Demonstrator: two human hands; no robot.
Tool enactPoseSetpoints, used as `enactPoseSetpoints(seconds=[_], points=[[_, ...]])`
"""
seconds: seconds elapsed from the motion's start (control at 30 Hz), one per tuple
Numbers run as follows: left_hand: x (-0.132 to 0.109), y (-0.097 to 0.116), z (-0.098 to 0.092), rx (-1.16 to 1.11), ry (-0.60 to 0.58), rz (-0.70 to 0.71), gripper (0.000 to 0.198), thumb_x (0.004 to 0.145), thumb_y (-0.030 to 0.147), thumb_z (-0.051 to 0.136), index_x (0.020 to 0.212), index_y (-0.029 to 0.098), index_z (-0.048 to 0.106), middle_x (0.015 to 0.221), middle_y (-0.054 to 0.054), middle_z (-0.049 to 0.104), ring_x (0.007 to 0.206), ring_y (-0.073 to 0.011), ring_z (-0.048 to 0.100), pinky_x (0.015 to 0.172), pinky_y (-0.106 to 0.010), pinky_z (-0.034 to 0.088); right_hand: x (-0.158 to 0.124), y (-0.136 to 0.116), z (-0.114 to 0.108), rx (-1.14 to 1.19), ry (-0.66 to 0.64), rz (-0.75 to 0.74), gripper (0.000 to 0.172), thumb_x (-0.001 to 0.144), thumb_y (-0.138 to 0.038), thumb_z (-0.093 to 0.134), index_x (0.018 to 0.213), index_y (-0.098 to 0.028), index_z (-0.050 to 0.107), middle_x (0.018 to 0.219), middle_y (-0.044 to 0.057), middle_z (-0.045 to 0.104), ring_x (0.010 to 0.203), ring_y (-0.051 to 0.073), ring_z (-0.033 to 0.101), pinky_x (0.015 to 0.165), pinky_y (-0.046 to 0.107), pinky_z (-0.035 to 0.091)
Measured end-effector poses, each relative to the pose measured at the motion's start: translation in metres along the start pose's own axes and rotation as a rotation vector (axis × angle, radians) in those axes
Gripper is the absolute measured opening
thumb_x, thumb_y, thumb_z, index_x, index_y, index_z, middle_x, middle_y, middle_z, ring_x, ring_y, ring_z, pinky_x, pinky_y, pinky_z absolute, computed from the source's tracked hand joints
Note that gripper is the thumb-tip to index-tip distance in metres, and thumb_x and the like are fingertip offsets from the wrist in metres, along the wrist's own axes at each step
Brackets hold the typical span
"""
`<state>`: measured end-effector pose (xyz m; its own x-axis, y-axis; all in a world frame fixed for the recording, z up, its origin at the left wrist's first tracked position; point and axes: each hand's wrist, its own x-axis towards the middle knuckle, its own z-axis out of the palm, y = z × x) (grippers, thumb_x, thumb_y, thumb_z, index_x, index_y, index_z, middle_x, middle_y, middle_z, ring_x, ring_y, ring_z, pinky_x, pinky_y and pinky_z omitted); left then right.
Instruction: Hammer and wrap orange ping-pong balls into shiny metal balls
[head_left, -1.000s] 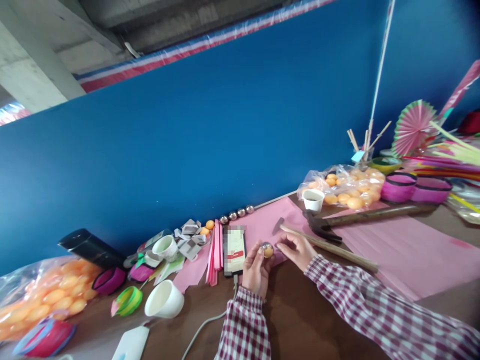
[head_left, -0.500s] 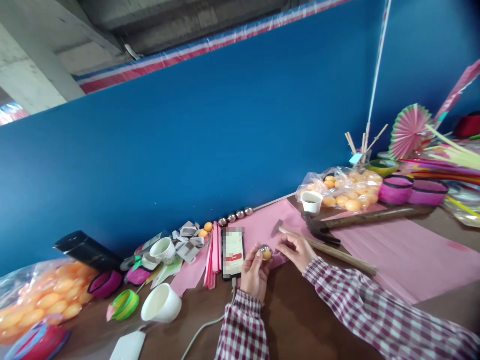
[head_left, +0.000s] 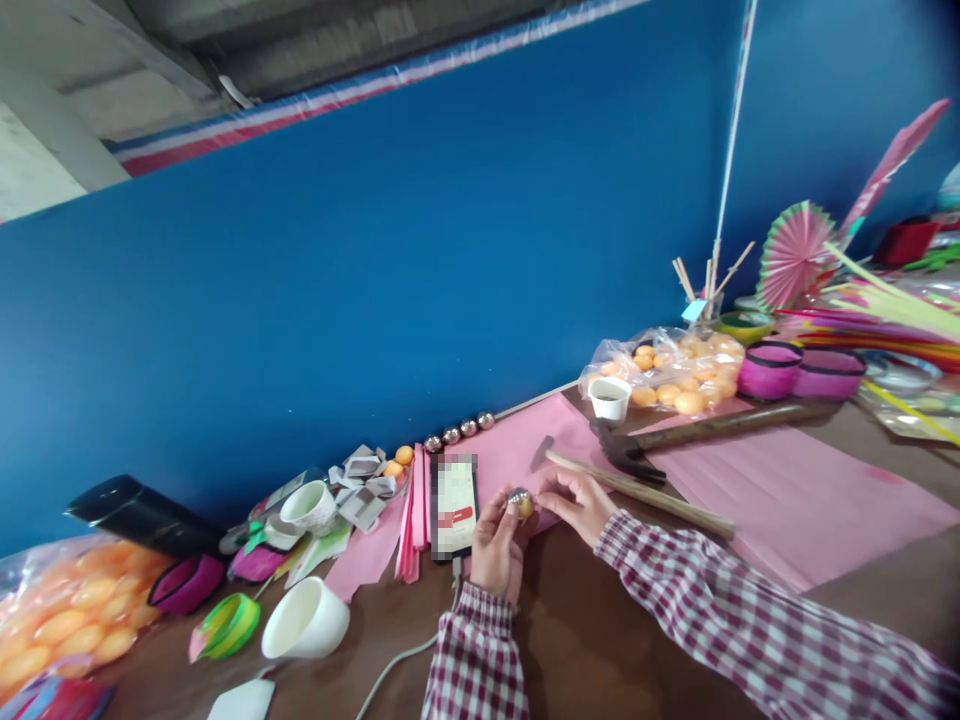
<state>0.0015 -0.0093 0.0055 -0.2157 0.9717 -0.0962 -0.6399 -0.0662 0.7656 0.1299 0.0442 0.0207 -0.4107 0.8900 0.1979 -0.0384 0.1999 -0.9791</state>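
Observation:
My left hand (head_left: 495, 553) grips a small ball (head_left: 521, 504) between thumb and fingers. Its upper side is shiny silver and its lower side orange. My right hand (head_left: 583, 508) has its thumb and forefinger pinched together at the ball's right side; whatever they hold is too small to make out. Just left of my left hand lies a phone (head_left: 455, 510) with a lit screen and a cable plugged in. A small wooden-handled hammer (head_left: 637, 490) lies beyond my right hand, close to a larger claw hammer (head_left: 697, 430).
Several silver balls (head_left: 468, 429) line up along the blue wall. Pink paper (head_left: 795, 500) covers part of the brown table. Bags of orange balls (head_left: 690, 375) sit at both sides. White cups (head_left: 306, 620), tape rolls (head_left: 771, 370) and small grey boxes (head_left: 364, 490) stand around.
My right hand has come in to the ball, its fingertips now at the ball's side. The whole view has shifted slightly, so things appear further left.

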Motion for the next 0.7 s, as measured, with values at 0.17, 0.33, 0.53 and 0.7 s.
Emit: enactPoseSetpoints(seconds=[0.17, 0.33, 0.53, 0.7], points=[[0.000, 0.000, 0.001, 0.017, -0.018, 0.019, 0.033, 0.065, 0.018, 0.067, 0.098, 0.019, 0.061, 0.096, -0.006, 0.066, 0.088, -0.0162, 0.061, 0.085, -0.033, 0.044, 0.001, 0.005, -0.001, -0.092, 0.009, -0.050, 0.013, 0.070, -0.030, 0.059, 0.069, -0.017, 0.058, 0.088, 0.004, 0.062, 0.083, 0.017, 0.057, 0.074, 0.033, 0.045], [0.000, 0.000, 0.001, 0.041, -0.031, 0.021, 0.033, 0.065, 0.018, 0.068, 0.097, 0.019, 0.062, 0.099, -0.006, 0.065, 0.089, -0.0168, 0.061, 0.087, -0.033, 0.042, 0.001, 0.008, -0.001, -0.083, -0.029, 0.005, 0.016, 0.070, -0.031, 0.059, 0.069, -0.015, 0.059, 0.097, 0.007, 0.063, 0.086, 0.018, 0.058, 0.079, 0.034, 0.044], [0.000, -0.001, 0.001, 0.065, -0.036, 0.033, 0.036, 0.065, 0.018, 0.067, 0.100, 0.019, 0.061, 0.101, -0.006, 0.064, 0.092, -0.0174, 0.060, 0.087, -0.034, 0.042, 0.003, 0.017, -0.001, -0.071, -0.023, -0.014, 0.017, 0.070, -0.032, 0.059, 0.068, -0.015, 0.059, 0.092, 0.006, 0.063, 0.081, 0.016, 0.058, 0.073, 0.031, 0.046], [0.000, -0.001, 0.002, 0.064, -0.034, 0.037, 0.034, 0.065, 0.017, 0.067, 0.099, 0.019, 0.061, 0.102, -0.006, 0.064, 0.093, -0.0172, 0.059, 0.087, -0.032, 0.042, 0.004, 0.021, -0.001, -0.084, -0.035, 0.001, 0.016, 0.070, -0.031, 0.058, 0.069, -0.015, 0.059, 0.085, 0.005, 0.064, 0.072, 0.014, 0.057, 0.068, 0.030, 0.046]])
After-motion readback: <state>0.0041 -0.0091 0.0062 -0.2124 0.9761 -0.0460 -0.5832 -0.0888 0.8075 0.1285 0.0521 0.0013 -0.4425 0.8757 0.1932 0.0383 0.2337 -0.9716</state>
